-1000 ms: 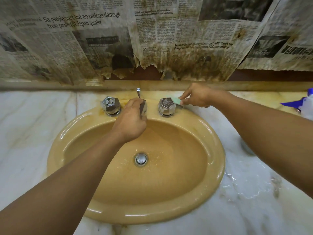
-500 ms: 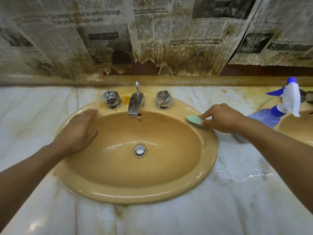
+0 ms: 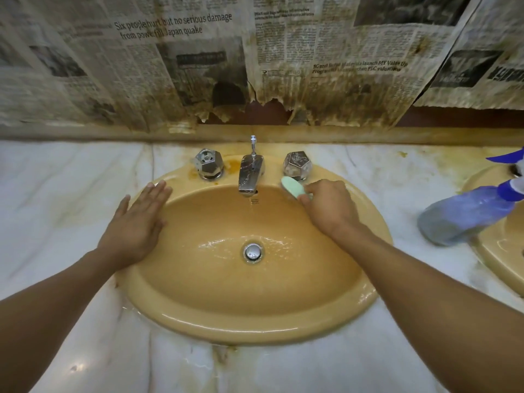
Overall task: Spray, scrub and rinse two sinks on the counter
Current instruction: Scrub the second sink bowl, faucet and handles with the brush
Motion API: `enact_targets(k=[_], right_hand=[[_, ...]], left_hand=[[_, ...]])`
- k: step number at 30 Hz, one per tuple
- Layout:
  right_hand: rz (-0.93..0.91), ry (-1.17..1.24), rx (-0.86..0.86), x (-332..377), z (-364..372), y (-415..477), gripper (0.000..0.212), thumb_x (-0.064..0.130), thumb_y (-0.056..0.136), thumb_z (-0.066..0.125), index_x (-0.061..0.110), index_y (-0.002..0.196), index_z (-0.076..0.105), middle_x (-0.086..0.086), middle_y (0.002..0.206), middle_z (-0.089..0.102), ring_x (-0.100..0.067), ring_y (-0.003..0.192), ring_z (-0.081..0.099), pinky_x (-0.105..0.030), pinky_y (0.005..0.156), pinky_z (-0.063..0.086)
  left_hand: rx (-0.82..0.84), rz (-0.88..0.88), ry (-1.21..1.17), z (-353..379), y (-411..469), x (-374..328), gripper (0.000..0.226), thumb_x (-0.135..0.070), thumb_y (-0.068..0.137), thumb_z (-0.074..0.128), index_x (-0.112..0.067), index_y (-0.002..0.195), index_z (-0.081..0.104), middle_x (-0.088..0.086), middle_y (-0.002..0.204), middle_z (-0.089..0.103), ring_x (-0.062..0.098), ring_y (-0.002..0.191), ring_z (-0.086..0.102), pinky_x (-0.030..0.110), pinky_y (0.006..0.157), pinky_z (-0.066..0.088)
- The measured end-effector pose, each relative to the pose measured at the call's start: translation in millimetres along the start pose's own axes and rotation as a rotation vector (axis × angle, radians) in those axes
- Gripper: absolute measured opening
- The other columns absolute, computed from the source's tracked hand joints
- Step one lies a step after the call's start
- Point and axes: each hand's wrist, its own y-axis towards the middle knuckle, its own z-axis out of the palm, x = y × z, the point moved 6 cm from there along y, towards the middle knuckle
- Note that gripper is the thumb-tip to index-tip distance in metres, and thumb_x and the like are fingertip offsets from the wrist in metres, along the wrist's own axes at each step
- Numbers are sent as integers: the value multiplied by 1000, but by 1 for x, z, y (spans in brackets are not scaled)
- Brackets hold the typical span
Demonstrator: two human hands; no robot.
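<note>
Two sinks (image 3: 255, 321) (image 3: 493, 259), two knobs (image 3: 209, 163) (image 3: 297, 165), one spout (image 3: 250, 177), one scrubber (image 3: 292, 187), one spray bottle (image 3: 465, 214)

sink (image 3: 255, 321): yellow, oval, wet | scrub pad (image 3: 292, 187): green, on back-right rim | spray bottle (image 3: 465, 217): blue, right of sink

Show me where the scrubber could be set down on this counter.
Bare marble counter lies left of the sink, beyond the left hand, and along its front rim. Crowded: the spray bottle stands between it and the second sink; faucet and handles line the back.
</note>
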Motion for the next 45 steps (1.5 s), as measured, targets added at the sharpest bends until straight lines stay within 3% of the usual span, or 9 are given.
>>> enact_targets(k=[3,8,14,18,29,34,40,43,45], right_hand=[[4,21,-80,33,23,10,29,35,100,59,14,113,73,-14,103,66,-37,97,65,-34,69,44],[44,64,-95,39,32,16,28,34,100,59,11,105,75,-12,91,62,-33,85,61,-33,68,45],[160,153,-122,54,26,30,24,26,98,61,8,107,73,-9,90,56,-31,79,55,-33,66,42],[208,157,-165,55,33,22,26,28,98,62,8,110,74,-18,115,64,-34,85,60,-33,69,43],[92,-29,-117,47,26,-3,27,32,99,58,11,103,75,-13,91,66,-35,83,62,-35,67,49],[37,172,-219,48,-26,-7,21,32,95,67,22,109,80,-9,99,76,-28,91,68,-33,75,53],[-221,-17,165,114,-27,54,15,28,93,73,19,101,82,6,92,78,-3,69,62,-25,58,48],[-377,-162,427,117,-39,43,15,30,93,74,24,105,81,23,62,68,4,48,53,-10,43,35],[-451,-257,447,118,-45,42,19,34,93,73,25,108,81,19,75,73,3,55,54,-10,47,34]], left_hand=[[-17,18,7,1,4,1,73,-30,105,50,-33,165,8,-17,171,-3,5,157,-5,51,125,10],[-24,50,18,-1,8,1,69,-46,103,35,-36,164,7,-19,170,-6,4,157,-7,51,124,15],[-38,87,52,-3,17,-4,79,-40,101,56,-37,164,8,-17,171,-6,9,158,-8,54,123,20],[-40,94,57,-2,19,-4,81,-41,100,58,-38,164,8,-17,171,-6,9,158,-9,54,121,23],[-49,121,50,-1,25,-2,83,-41,99,60,-39,164,8,-18,171,-6,9,158,-8,53,121,23],[-63,126,48,-1,26,-3,78,-41,101,56,-38,164,10,-18,171,-4,8,158,-6,53,120,24],[-81,124,50,-2,26,-3,67,-49,104,39,-39,164,10,-18,171,-1,8,158,-4,53,120,25],[-77,125,47,-1,27,-2,68,-53,100,32,-39,164,11,-18,171,0,8,158,-3,53,119,26],[-82,125,50,0,28,-1,68,-52,100,31,-39,164,11,-19,171,-1,8,158,-4,53,119,27]])
